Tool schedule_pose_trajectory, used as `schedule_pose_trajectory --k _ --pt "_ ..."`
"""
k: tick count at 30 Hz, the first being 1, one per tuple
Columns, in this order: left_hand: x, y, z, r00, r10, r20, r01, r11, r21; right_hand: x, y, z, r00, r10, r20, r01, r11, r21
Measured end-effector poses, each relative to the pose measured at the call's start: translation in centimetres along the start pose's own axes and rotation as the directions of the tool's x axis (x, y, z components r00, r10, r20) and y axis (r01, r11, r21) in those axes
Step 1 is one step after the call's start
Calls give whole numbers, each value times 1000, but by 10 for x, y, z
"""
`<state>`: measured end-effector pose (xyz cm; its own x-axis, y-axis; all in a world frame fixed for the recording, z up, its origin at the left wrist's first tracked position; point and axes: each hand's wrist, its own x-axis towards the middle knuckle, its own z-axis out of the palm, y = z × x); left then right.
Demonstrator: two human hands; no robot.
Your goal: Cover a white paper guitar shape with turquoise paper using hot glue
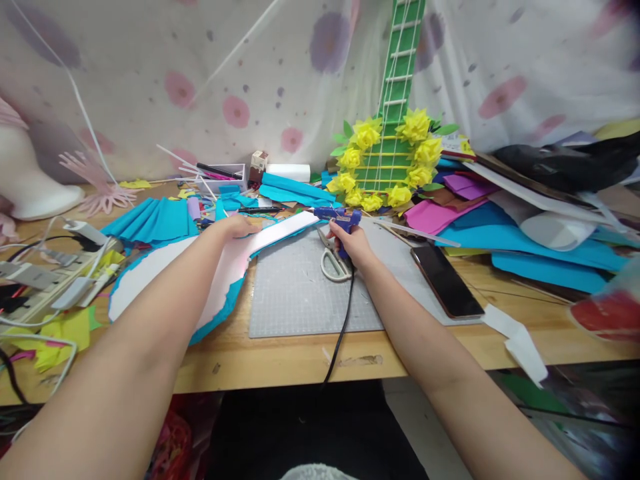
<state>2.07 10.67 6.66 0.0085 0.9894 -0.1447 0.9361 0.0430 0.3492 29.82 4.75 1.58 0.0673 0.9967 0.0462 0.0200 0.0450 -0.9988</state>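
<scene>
My right hand (351, 241) is wrapped round a blue hot glue gun (345, 217), whose black cord drops over the table's front edge. The gun's nozzle is at the far end of a white guitar-shaped cutout (235, 263) with blue paper along its edges. My left hand (239, 228) grips that cutout near where its neck meets the body; part of the body is hidden under my left forearm. Scissors with pale handles (334, 265) lie on the grey cutting mat (295, 300), just below the glue gun.
A green paper guitar with yellow flowers (385, 160) leans at the back. A phone (446, 281) lies right of the mat, near stacked coloured paper (530, 240). Pleated blue paper (150, 223) and a power strip (55, 270) are on the left. A white mannequin form (35, 173) stands behind.
</scene>
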Motion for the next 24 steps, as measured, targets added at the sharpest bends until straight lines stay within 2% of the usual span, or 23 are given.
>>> schedule_pose_trajectory --k 3,7,12,14,16,19,21,24 --pt "-6 2 -1 990 -77 118 70 996 63 0 -1 0 1000 4 4 -4 1000 -18" --pt "-8 4 2 996 -66 61 63 997 53 -2 -3 0 1000 -1 7 1 999 -51" --pt "-3 3 2 995 -75 63 86 977 -194 -2 -2 0 1000 -10 -3 10 1000 -19" --pt "-3 2 0 992 -123 4 121 967 -225 -1 -1 0 1000 -9 -2 9 1000 -8" --pt "-5 0 -3 979 -172 -107 154 975 -159 0 1 -1 1000 -6 -5 6 1000 -9" --pt "-11 -3 -6 962 -152 -226 164 986 31 0 1 0 1000 -2 -3 2 1000 -11" --pt "-16 -7 -8 971 -100 -215 128 984 122 0 0 0 1000 8 -5 -8 1000 -10" --pt "-18 -13 -7 994 -47 -96 60 989 136 -1 -2 1 1000 22 -8 -22 999 -24"
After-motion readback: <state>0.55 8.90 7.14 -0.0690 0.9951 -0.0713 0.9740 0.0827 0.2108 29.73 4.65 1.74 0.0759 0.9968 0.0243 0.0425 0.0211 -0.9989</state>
